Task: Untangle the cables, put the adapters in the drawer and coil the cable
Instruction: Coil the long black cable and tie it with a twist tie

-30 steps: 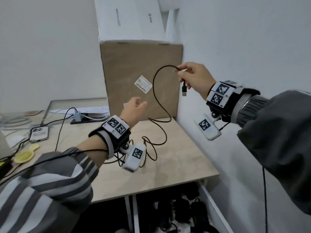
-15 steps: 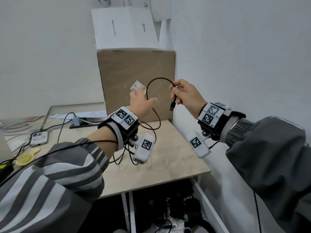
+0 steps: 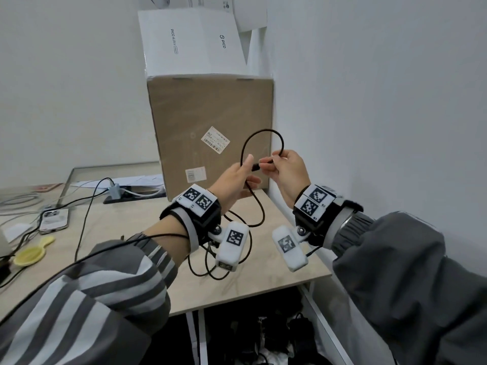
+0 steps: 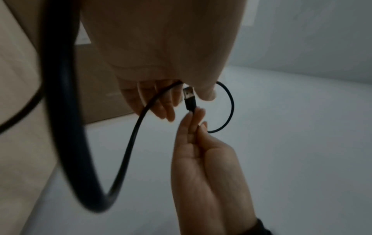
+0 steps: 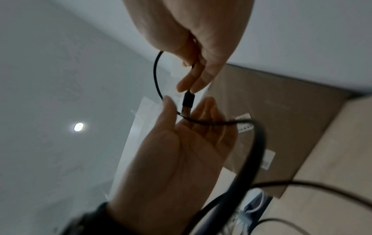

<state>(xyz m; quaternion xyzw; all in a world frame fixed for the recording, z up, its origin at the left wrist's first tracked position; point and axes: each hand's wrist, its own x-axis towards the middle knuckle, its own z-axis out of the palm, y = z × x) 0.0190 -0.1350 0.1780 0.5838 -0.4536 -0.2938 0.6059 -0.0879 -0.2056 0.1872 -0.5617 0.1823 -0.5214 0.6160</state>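
Note:
A thin black cable (image 3: 263, 131) arcs in a small loop in front of the cardboard box. My right hand (image 3: 271, 164) pinches it just behind its USB plug (image 3: 255, 167), which points at my left palm. My left hand (image 3: 241, 176) is held up with fingers relaxed, and the cable runs across its palm between thumb and fingers. From there the cable drops to a loose tangle (image 3: 216, 270) on the table under my left wrist. The right wrist view shows the plug (image 5: 188, 101) nearly touching the left fingers (image 5: 203, 111). The left wrist view shows the same plug (image 4: 189, 98). No adapter is between my hands.
A tall cardboard box (image 3: 210, 114) with a white box (image 3: 189, 40) on top stands at the back of the wooden table (image 3: 126, 233). A wall is close on the right. At the left lie a phone (image 3: 54, 218), a yellow object (image 3: 31, 254) and a grey adapter (image 3: 113, 192) with cables.
My right hand has come down and left with the plug until it meets my left hand. The left hand has risen, and the cable loop has become smaller.

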